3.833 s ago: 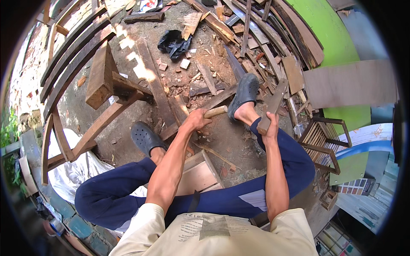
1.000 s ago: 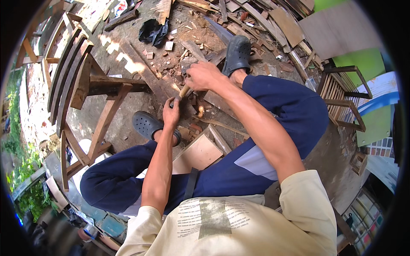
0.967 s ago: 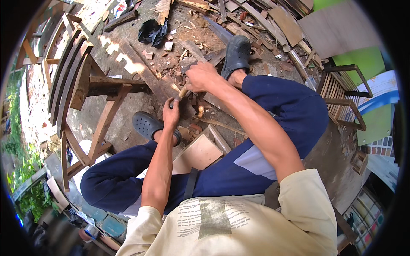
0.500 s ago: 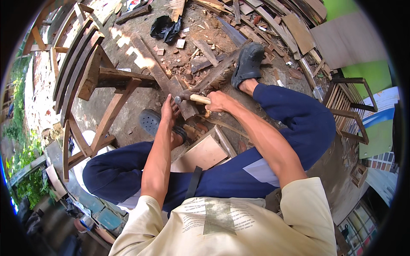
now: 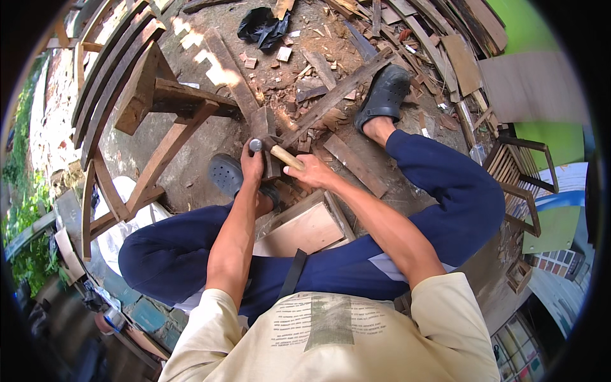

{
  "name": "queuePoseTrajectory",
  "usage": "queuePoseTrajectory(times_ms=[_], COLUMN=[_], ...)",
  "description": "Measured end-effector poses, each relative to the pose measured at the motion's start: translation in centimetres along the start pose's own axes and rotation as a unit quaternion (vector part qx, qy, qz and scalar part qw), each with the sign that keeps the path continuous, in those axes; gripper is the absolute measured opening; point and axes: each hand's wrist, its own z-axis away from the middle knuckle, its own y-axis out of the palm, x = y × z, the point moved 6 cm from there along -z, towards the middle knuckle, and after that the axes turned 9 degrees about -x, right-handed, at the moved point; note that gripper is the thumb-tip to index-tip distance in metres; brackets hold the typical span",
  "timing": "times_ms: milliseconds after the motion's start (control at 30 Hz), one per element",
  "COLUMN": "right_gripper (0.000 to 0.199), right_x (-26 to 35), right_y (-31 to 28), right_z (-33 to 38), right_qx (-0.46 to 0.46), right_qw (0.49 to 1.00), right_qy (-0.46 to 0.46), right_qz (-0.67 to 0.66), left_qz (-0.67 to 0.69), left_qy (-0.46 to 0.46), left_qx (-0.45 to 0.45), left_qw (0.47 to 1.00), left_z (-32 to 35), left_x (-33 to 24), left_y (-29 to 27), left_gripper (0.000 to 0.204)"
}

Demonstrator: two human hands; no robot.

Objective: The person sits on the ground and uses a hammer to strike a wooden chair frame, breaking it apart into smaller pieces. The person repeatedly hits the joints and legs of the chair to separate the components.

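Note:
My right hand (image 5: 310,172) is closed round the pale wooden handle of a hammer (image 5: 286,156). The hammer's metal head lies over a wooden block (image 5: 272,168) between my feet, close to my left fingers. Against the block's left side, my left hand (image 5: 252,167) is closed on it; the hammer head partly hides the fingertips. From the block's upper end a long plank (image 5: 228,70) runs away to the upper left. Another plank (image 5: 344,89) slants to the upper right, past my right shoe. A shorter board (image 5: 355,164) lies right of my right hand.
A slatted wooden chair frame (image 5: 167,95) stands close on the left. Nearer me is a wooden box (image 5: 299,229). A black plastic bag (image 5: 263,28), wood chips and scrap boards (image 5: 426,51) litter the ground ahead. A small slatted rack (image 5: 520,165) stands at the right.
The hammer and my right hand have moved slightly left and down, and the handle now slants more. My left fingers have drawn in near the hammer head. The view has shifted a little.

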Motion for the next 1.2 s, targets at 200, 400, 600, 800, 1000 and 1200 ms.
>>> queuePoseTrajectory(times_ms=[200,400,600,800,1000,1200], right_gripper=[0.043,0.049,0.055,0.038,0.054,0.031], right_x=[-1.6,-1.0,2.9,3.7,2.1,-1.2], right_y=[-2.9,-3.7,-0.1,-3.0,-12.0,-14.0], right_z=[1.1,1.3,2.1,1.0,2.5,3.4], right_qx=[-0.068,-0.039,0.057,-0.101,-0.257,-0.245], right_qw=[0.989,0.946,0.895,0.940,0.927,0.946], right_qy=[0.022,0.081,0.137,0.062,0.043,0.119], right_qz=[-0.132,-0.313,-0.421,-0.320,-0.270,-0.176], left_qz=[-0.156,-0.222,-0.198,-0.247,-0.274,-0.327], left_qy=[0.015,-0.020,0.020,0.078,0.129,0.074], left_qx=[0.002,0.078,0.064,0.020,-0.062,0.036], left_qw=[0.988,0.972,0.978,0.966,0.951,0.941], left_z=[2.4,1.8,1.7,3.2,2.8,2.6], left_x=[-2.4,-2.3,-1.0,-3.1,-1.2,-2.9], left_y=[0.1,-0.6,-1.2,-2.4,-1.4,-1.1], left_gripper=[0.106,0.110,0.102,0.089,0.092,0.100])
